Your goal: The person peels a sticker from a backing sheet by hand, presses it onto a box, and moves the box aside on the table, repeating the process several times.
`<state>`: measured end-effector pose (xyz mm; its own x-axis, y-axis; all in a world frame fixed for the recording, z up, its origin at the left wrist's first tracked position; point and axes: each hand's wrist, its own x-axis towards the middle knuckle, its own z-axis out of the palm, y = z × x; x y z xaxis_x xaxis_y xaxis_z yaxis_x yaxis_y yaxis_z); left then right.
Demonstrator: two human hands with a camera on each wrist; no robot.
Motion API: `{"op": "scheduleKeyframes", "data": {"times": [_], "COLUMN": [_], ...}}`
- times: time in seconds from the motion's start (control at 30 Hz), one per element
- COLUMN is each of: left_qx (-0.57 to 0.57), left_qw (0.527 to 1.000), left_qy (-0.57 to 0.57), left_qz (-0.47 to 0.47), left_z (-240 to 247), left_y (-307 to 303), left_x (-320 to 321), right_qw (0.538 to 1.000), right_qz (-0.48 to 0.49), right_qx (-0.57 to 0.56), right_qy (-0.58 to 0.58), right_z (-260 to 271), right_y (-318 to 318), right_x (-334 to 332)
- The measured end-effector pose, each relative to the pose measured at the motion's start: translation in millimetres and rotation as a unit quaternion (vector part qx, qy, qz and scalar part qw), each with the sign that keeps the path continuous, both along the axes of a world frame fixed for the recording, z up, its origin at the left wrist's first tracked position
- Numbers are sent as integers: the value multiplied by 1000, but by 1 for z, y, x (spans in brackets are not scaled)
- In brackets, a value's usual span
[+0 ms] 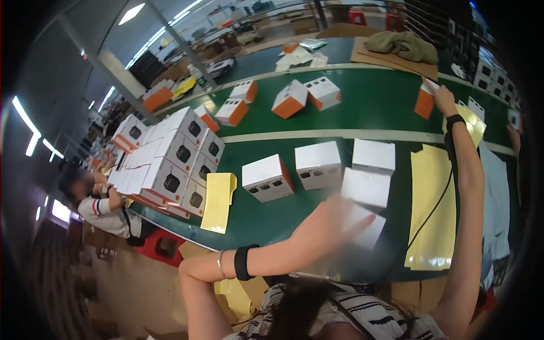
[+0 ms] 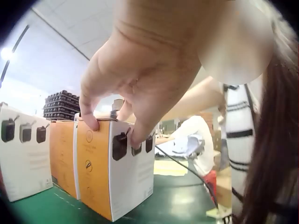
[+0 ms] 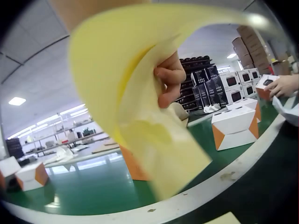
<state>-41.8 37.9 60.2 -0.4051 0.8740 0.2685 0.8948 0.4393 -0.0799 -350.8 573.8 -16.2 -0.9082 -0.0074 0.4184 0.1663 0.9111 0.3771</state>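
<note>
My left hand (image 1: pixel 323 229), blurred in the head view, is at the nearest of a row of white boxes. In the left wrist view its fingers and thumb pinch the top of a white-and-orange box (image 2: pixel 131 177) printed with small black devices; the box stands upright on the green table. My right hand (image 1: pixel 445 101) reaches far out over the conveyor, its fingertips at the top of an orange-and-white box (image 1: pixel 424 103). Its curled fingers hold a bent yellow sheet (image 3: pixel 173 158), which hides much of the hand and that box in the right wrist view.
Boxes are stacked at left (image 1: pixel 175 153). Yellow sheets (image 1: pixel 433 209) lie at right, with a black cable across them. More boxes (image 1: pixel 290 99) sit on the green belt (image 1: pixel 362 102). Another person's hand (image 3: pixel 284 86) holds a box. A person sits at far left.
</note>
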Motion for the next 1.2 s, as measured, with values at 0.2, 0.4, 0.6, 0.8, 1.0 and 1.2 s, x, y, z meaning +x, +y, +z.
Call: {"op": "scheduleKeyframes", "data": {"times": [0.2,0.4,0.6,0.8,1.0,1.2], "left_qx": [139,464,455,329,142,191], "left_qw": [929,646,566,720,771,887], "left_qy": [-335,-605,-676,-588,-581,-405], "left_qz": [71,43,126,167,220,108], "left_z": [49,90,-13,-39,-18,31], "left_y": [-35,-6,66,58,49,11], "left_x": [-32,-139,-283,-282,-249,-179], "right_qw": [998,992,985,973,956,942], "right_qz": [-13,25,55,114,135,193], "right_qx": [-52,-116,-157,-109,-100,-110], "right_qy": [-13,50,-42,-170,-239,-250], "right_z": [-6,37,85,123,113,118], "right_y": [6,-45,-115,-219,-264,-298], "right_x": [-12,103,215,309,361,387]}}
